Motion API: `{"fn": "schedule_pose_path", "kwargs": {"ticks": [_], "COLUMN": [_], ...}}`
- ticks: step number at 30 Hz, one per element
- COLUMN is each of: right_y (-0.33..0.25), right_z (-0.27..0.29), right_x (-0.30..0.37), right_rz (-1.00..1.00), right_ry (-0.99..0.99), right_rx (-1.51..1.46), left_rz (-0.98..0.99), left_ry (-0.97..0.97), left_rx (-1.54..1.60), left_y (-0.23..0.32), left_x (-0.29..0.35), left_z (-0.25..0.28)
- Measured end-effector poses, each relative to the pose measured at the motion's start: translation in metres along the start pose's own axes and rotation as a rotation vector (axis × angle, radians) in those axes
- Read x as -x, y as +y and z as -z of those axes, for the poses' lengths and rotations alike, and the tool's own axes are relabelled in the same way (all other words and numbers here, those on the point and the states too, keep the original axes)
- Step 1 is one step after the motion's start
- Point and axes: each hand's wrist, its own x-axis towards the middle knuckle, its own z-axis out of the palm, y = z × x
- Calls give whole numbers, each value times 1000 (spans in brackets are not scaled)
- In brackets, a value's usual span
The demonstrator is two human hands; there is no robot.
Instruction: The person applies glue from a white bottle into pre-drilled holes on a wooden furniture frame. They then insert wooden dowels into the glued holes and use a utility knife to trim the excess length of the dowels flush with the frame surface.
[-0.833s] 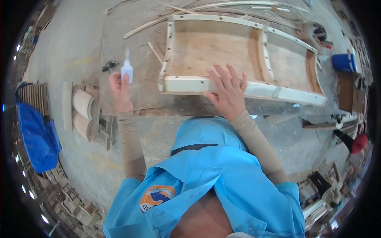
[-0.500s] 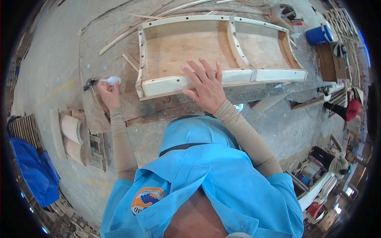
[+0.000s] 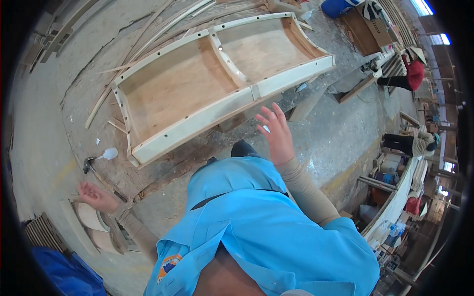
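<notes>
A shallow curved wooden frame (image 3: 195, 124) with a plywood panel and a crosspiece lies tilted on the worktable, dark round spots dotting its pale rims. My right hand (image 3: 277, 138) hovers off its near rim, fingers spread and holding nothing. At the lower left, my left hand (image 3: 98, 197) is in the air beyond the table's edge, empty, its fingers loosely bent. Nearest to it is a hammer (image 3: 104, 181) with a dark head, lying on the tabletop. A small white bottle (image 3: 111, 153) with a thin nozzle rests beside the hammer's head.
Long thin wood strips (image 3: 143, 49) lie behind the frame on the worktable (image 3: 81, 113). Curved wooden pieces (image 3: 94, 224) stand on the floor at the left, near a blue tarp (image 3: 69, 271). A cardboard box (image 3: 363, 34) sits at the far right; people work beyond.
My left hand has let go of the white bottle and moved down and left. The right hand has come off the frame's rim. The whole view has turned.
</notes>
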Motion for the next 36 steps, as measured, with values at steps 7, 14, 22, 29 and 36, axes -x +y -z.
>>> {"fn": "schedule_pose_path", "kwargs": {"ticks": [7,14,22,29,36], "right_y": [-13,-11,-18,-16,-17], "right_z": [35,53,70,70,65], "right_x": [-61,-86,-117,-135,-135], "right_rz": [-424,-643,-782,-839,-868], "right_ry": [-339,-475,-711,-806,-730], "right_rx": [-361,-505,-395,-396,-428], "left_rz": [-414,-947,-482,-380,-481], "left_ry": [-311,-892,-1537,-1507,-1480], "left_rx": [230,200,-141,-1,-242], "left_y": [189,305,332,318,346], "left_x": [-42,-14,-1,-3,6], "left_z": [-97,-325,-428,-435,-417]}}
